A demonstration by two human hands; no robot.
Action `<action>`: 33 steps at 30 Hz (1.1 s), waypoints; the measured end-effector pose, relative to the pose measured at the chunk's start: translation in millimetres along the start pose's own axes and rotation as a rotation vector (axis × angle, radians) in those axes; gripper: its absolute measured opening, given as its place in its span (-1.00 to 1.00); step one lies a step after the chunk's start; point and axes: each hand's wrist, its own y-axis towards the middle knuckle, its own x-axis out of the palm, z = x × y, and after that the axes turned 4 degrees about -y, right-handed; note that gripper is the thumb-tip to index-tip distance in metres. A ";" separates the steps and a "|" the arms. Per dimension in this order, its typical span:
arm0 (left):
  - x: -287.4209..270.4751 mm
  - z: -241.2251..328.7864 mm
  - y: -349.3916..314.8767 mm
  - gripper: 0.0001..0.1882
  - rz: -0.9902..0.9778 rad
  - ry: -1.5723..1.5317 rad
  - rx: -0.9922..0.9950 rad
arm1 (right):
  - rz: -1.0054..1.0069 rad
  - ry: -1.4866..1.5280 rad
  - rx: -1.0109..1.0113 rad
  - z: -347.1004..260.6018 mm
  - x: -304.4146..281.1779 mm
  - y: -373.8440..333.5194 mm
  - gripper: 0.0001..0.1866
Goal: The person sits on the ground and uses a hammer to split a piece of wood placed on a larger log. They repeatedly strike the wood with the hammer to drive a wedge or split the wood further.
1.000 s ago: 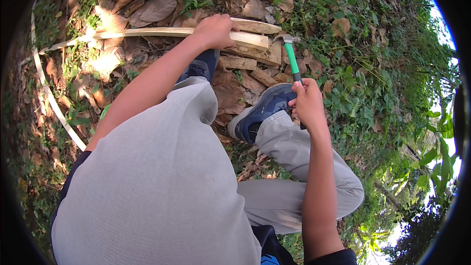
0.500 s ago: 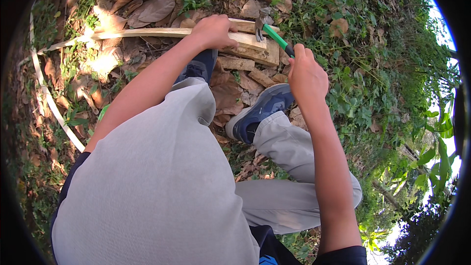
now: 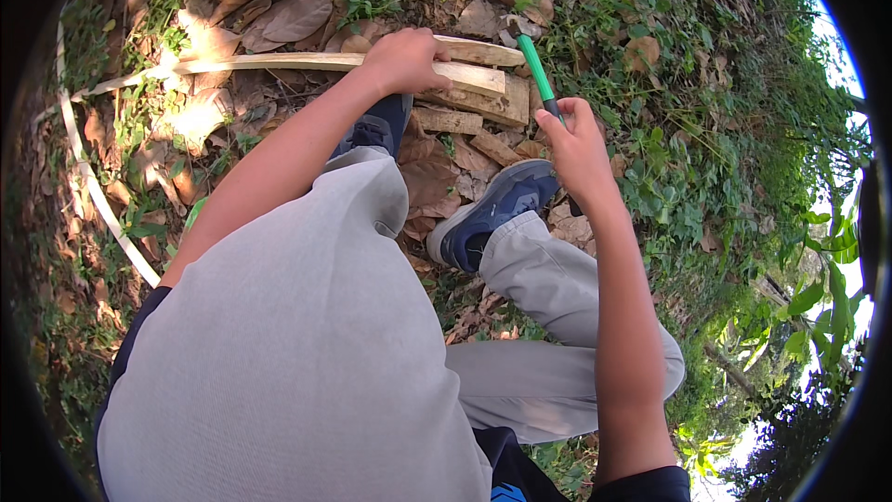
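Observation:
My left hand (image 3: pixel 401 59) is closed over a long pale wooden strip (image 3: pixel 279 61) that runs off to the left. The strip's blunt end lies on a wooden block (image 3: pixel 506 110) just right of my fingers. A second piece of wood (image 3: pixel 483 51) lies along the far side of it. With my right hand (image 3: pixel 578 149) I grip a hammer (image 3: pixel 537 67) by the dark lower part of its green and black handle. Its metal head is up beyond the wood's right end, apart from the wood.
My blue shoes (image 3: pixel 502 209) stand on the near side of the wood, among brown leaves (image 3: pixel 293 19). Loose wood pieces (image 3: pixel 446 119) lie close to them. Another pale strip (image 3: pixel 98 191) crosses the ground at the left. Green plants (image 3: pixel 688 112) cover the right.
The hammer head has moved from over the strip's end to the far right, off the wood. My right hand has shifted slightly down and its hold has turned. My left hand stays put.

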 end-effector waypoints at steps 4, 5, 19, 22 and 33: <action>-0.3 -2.7 -1.4 -0.46 0.002 -0.013 -0.012 | -0.108 0.103 0.134 -16.9 0.6 -22.4 -0.63; -2.4 0.7 -1.2 -0.45 -0.005 -0.018 -0.019 | -0.070 0.052 0.047 -6.3 5.2 -22.4 -0.65; -4.5 3.8 -0.8 -0.44 -0.025 -0.033 -0.043 | 0.061 -0.235 -0.096 23.3 42.3 -35.9 -0.71; -1.8 1.8 0.0 -0.45 -0.001 -0.024 -0.012 | 0.112 -0.078 -0.079 13.7 31.7 -38.3 -0.72; -4.4 0.5 1.7 -0.50 0.005 -0.132 -0.025 | 0.073 -0.251 0.048 16.3 59.7 -43.3 -0.74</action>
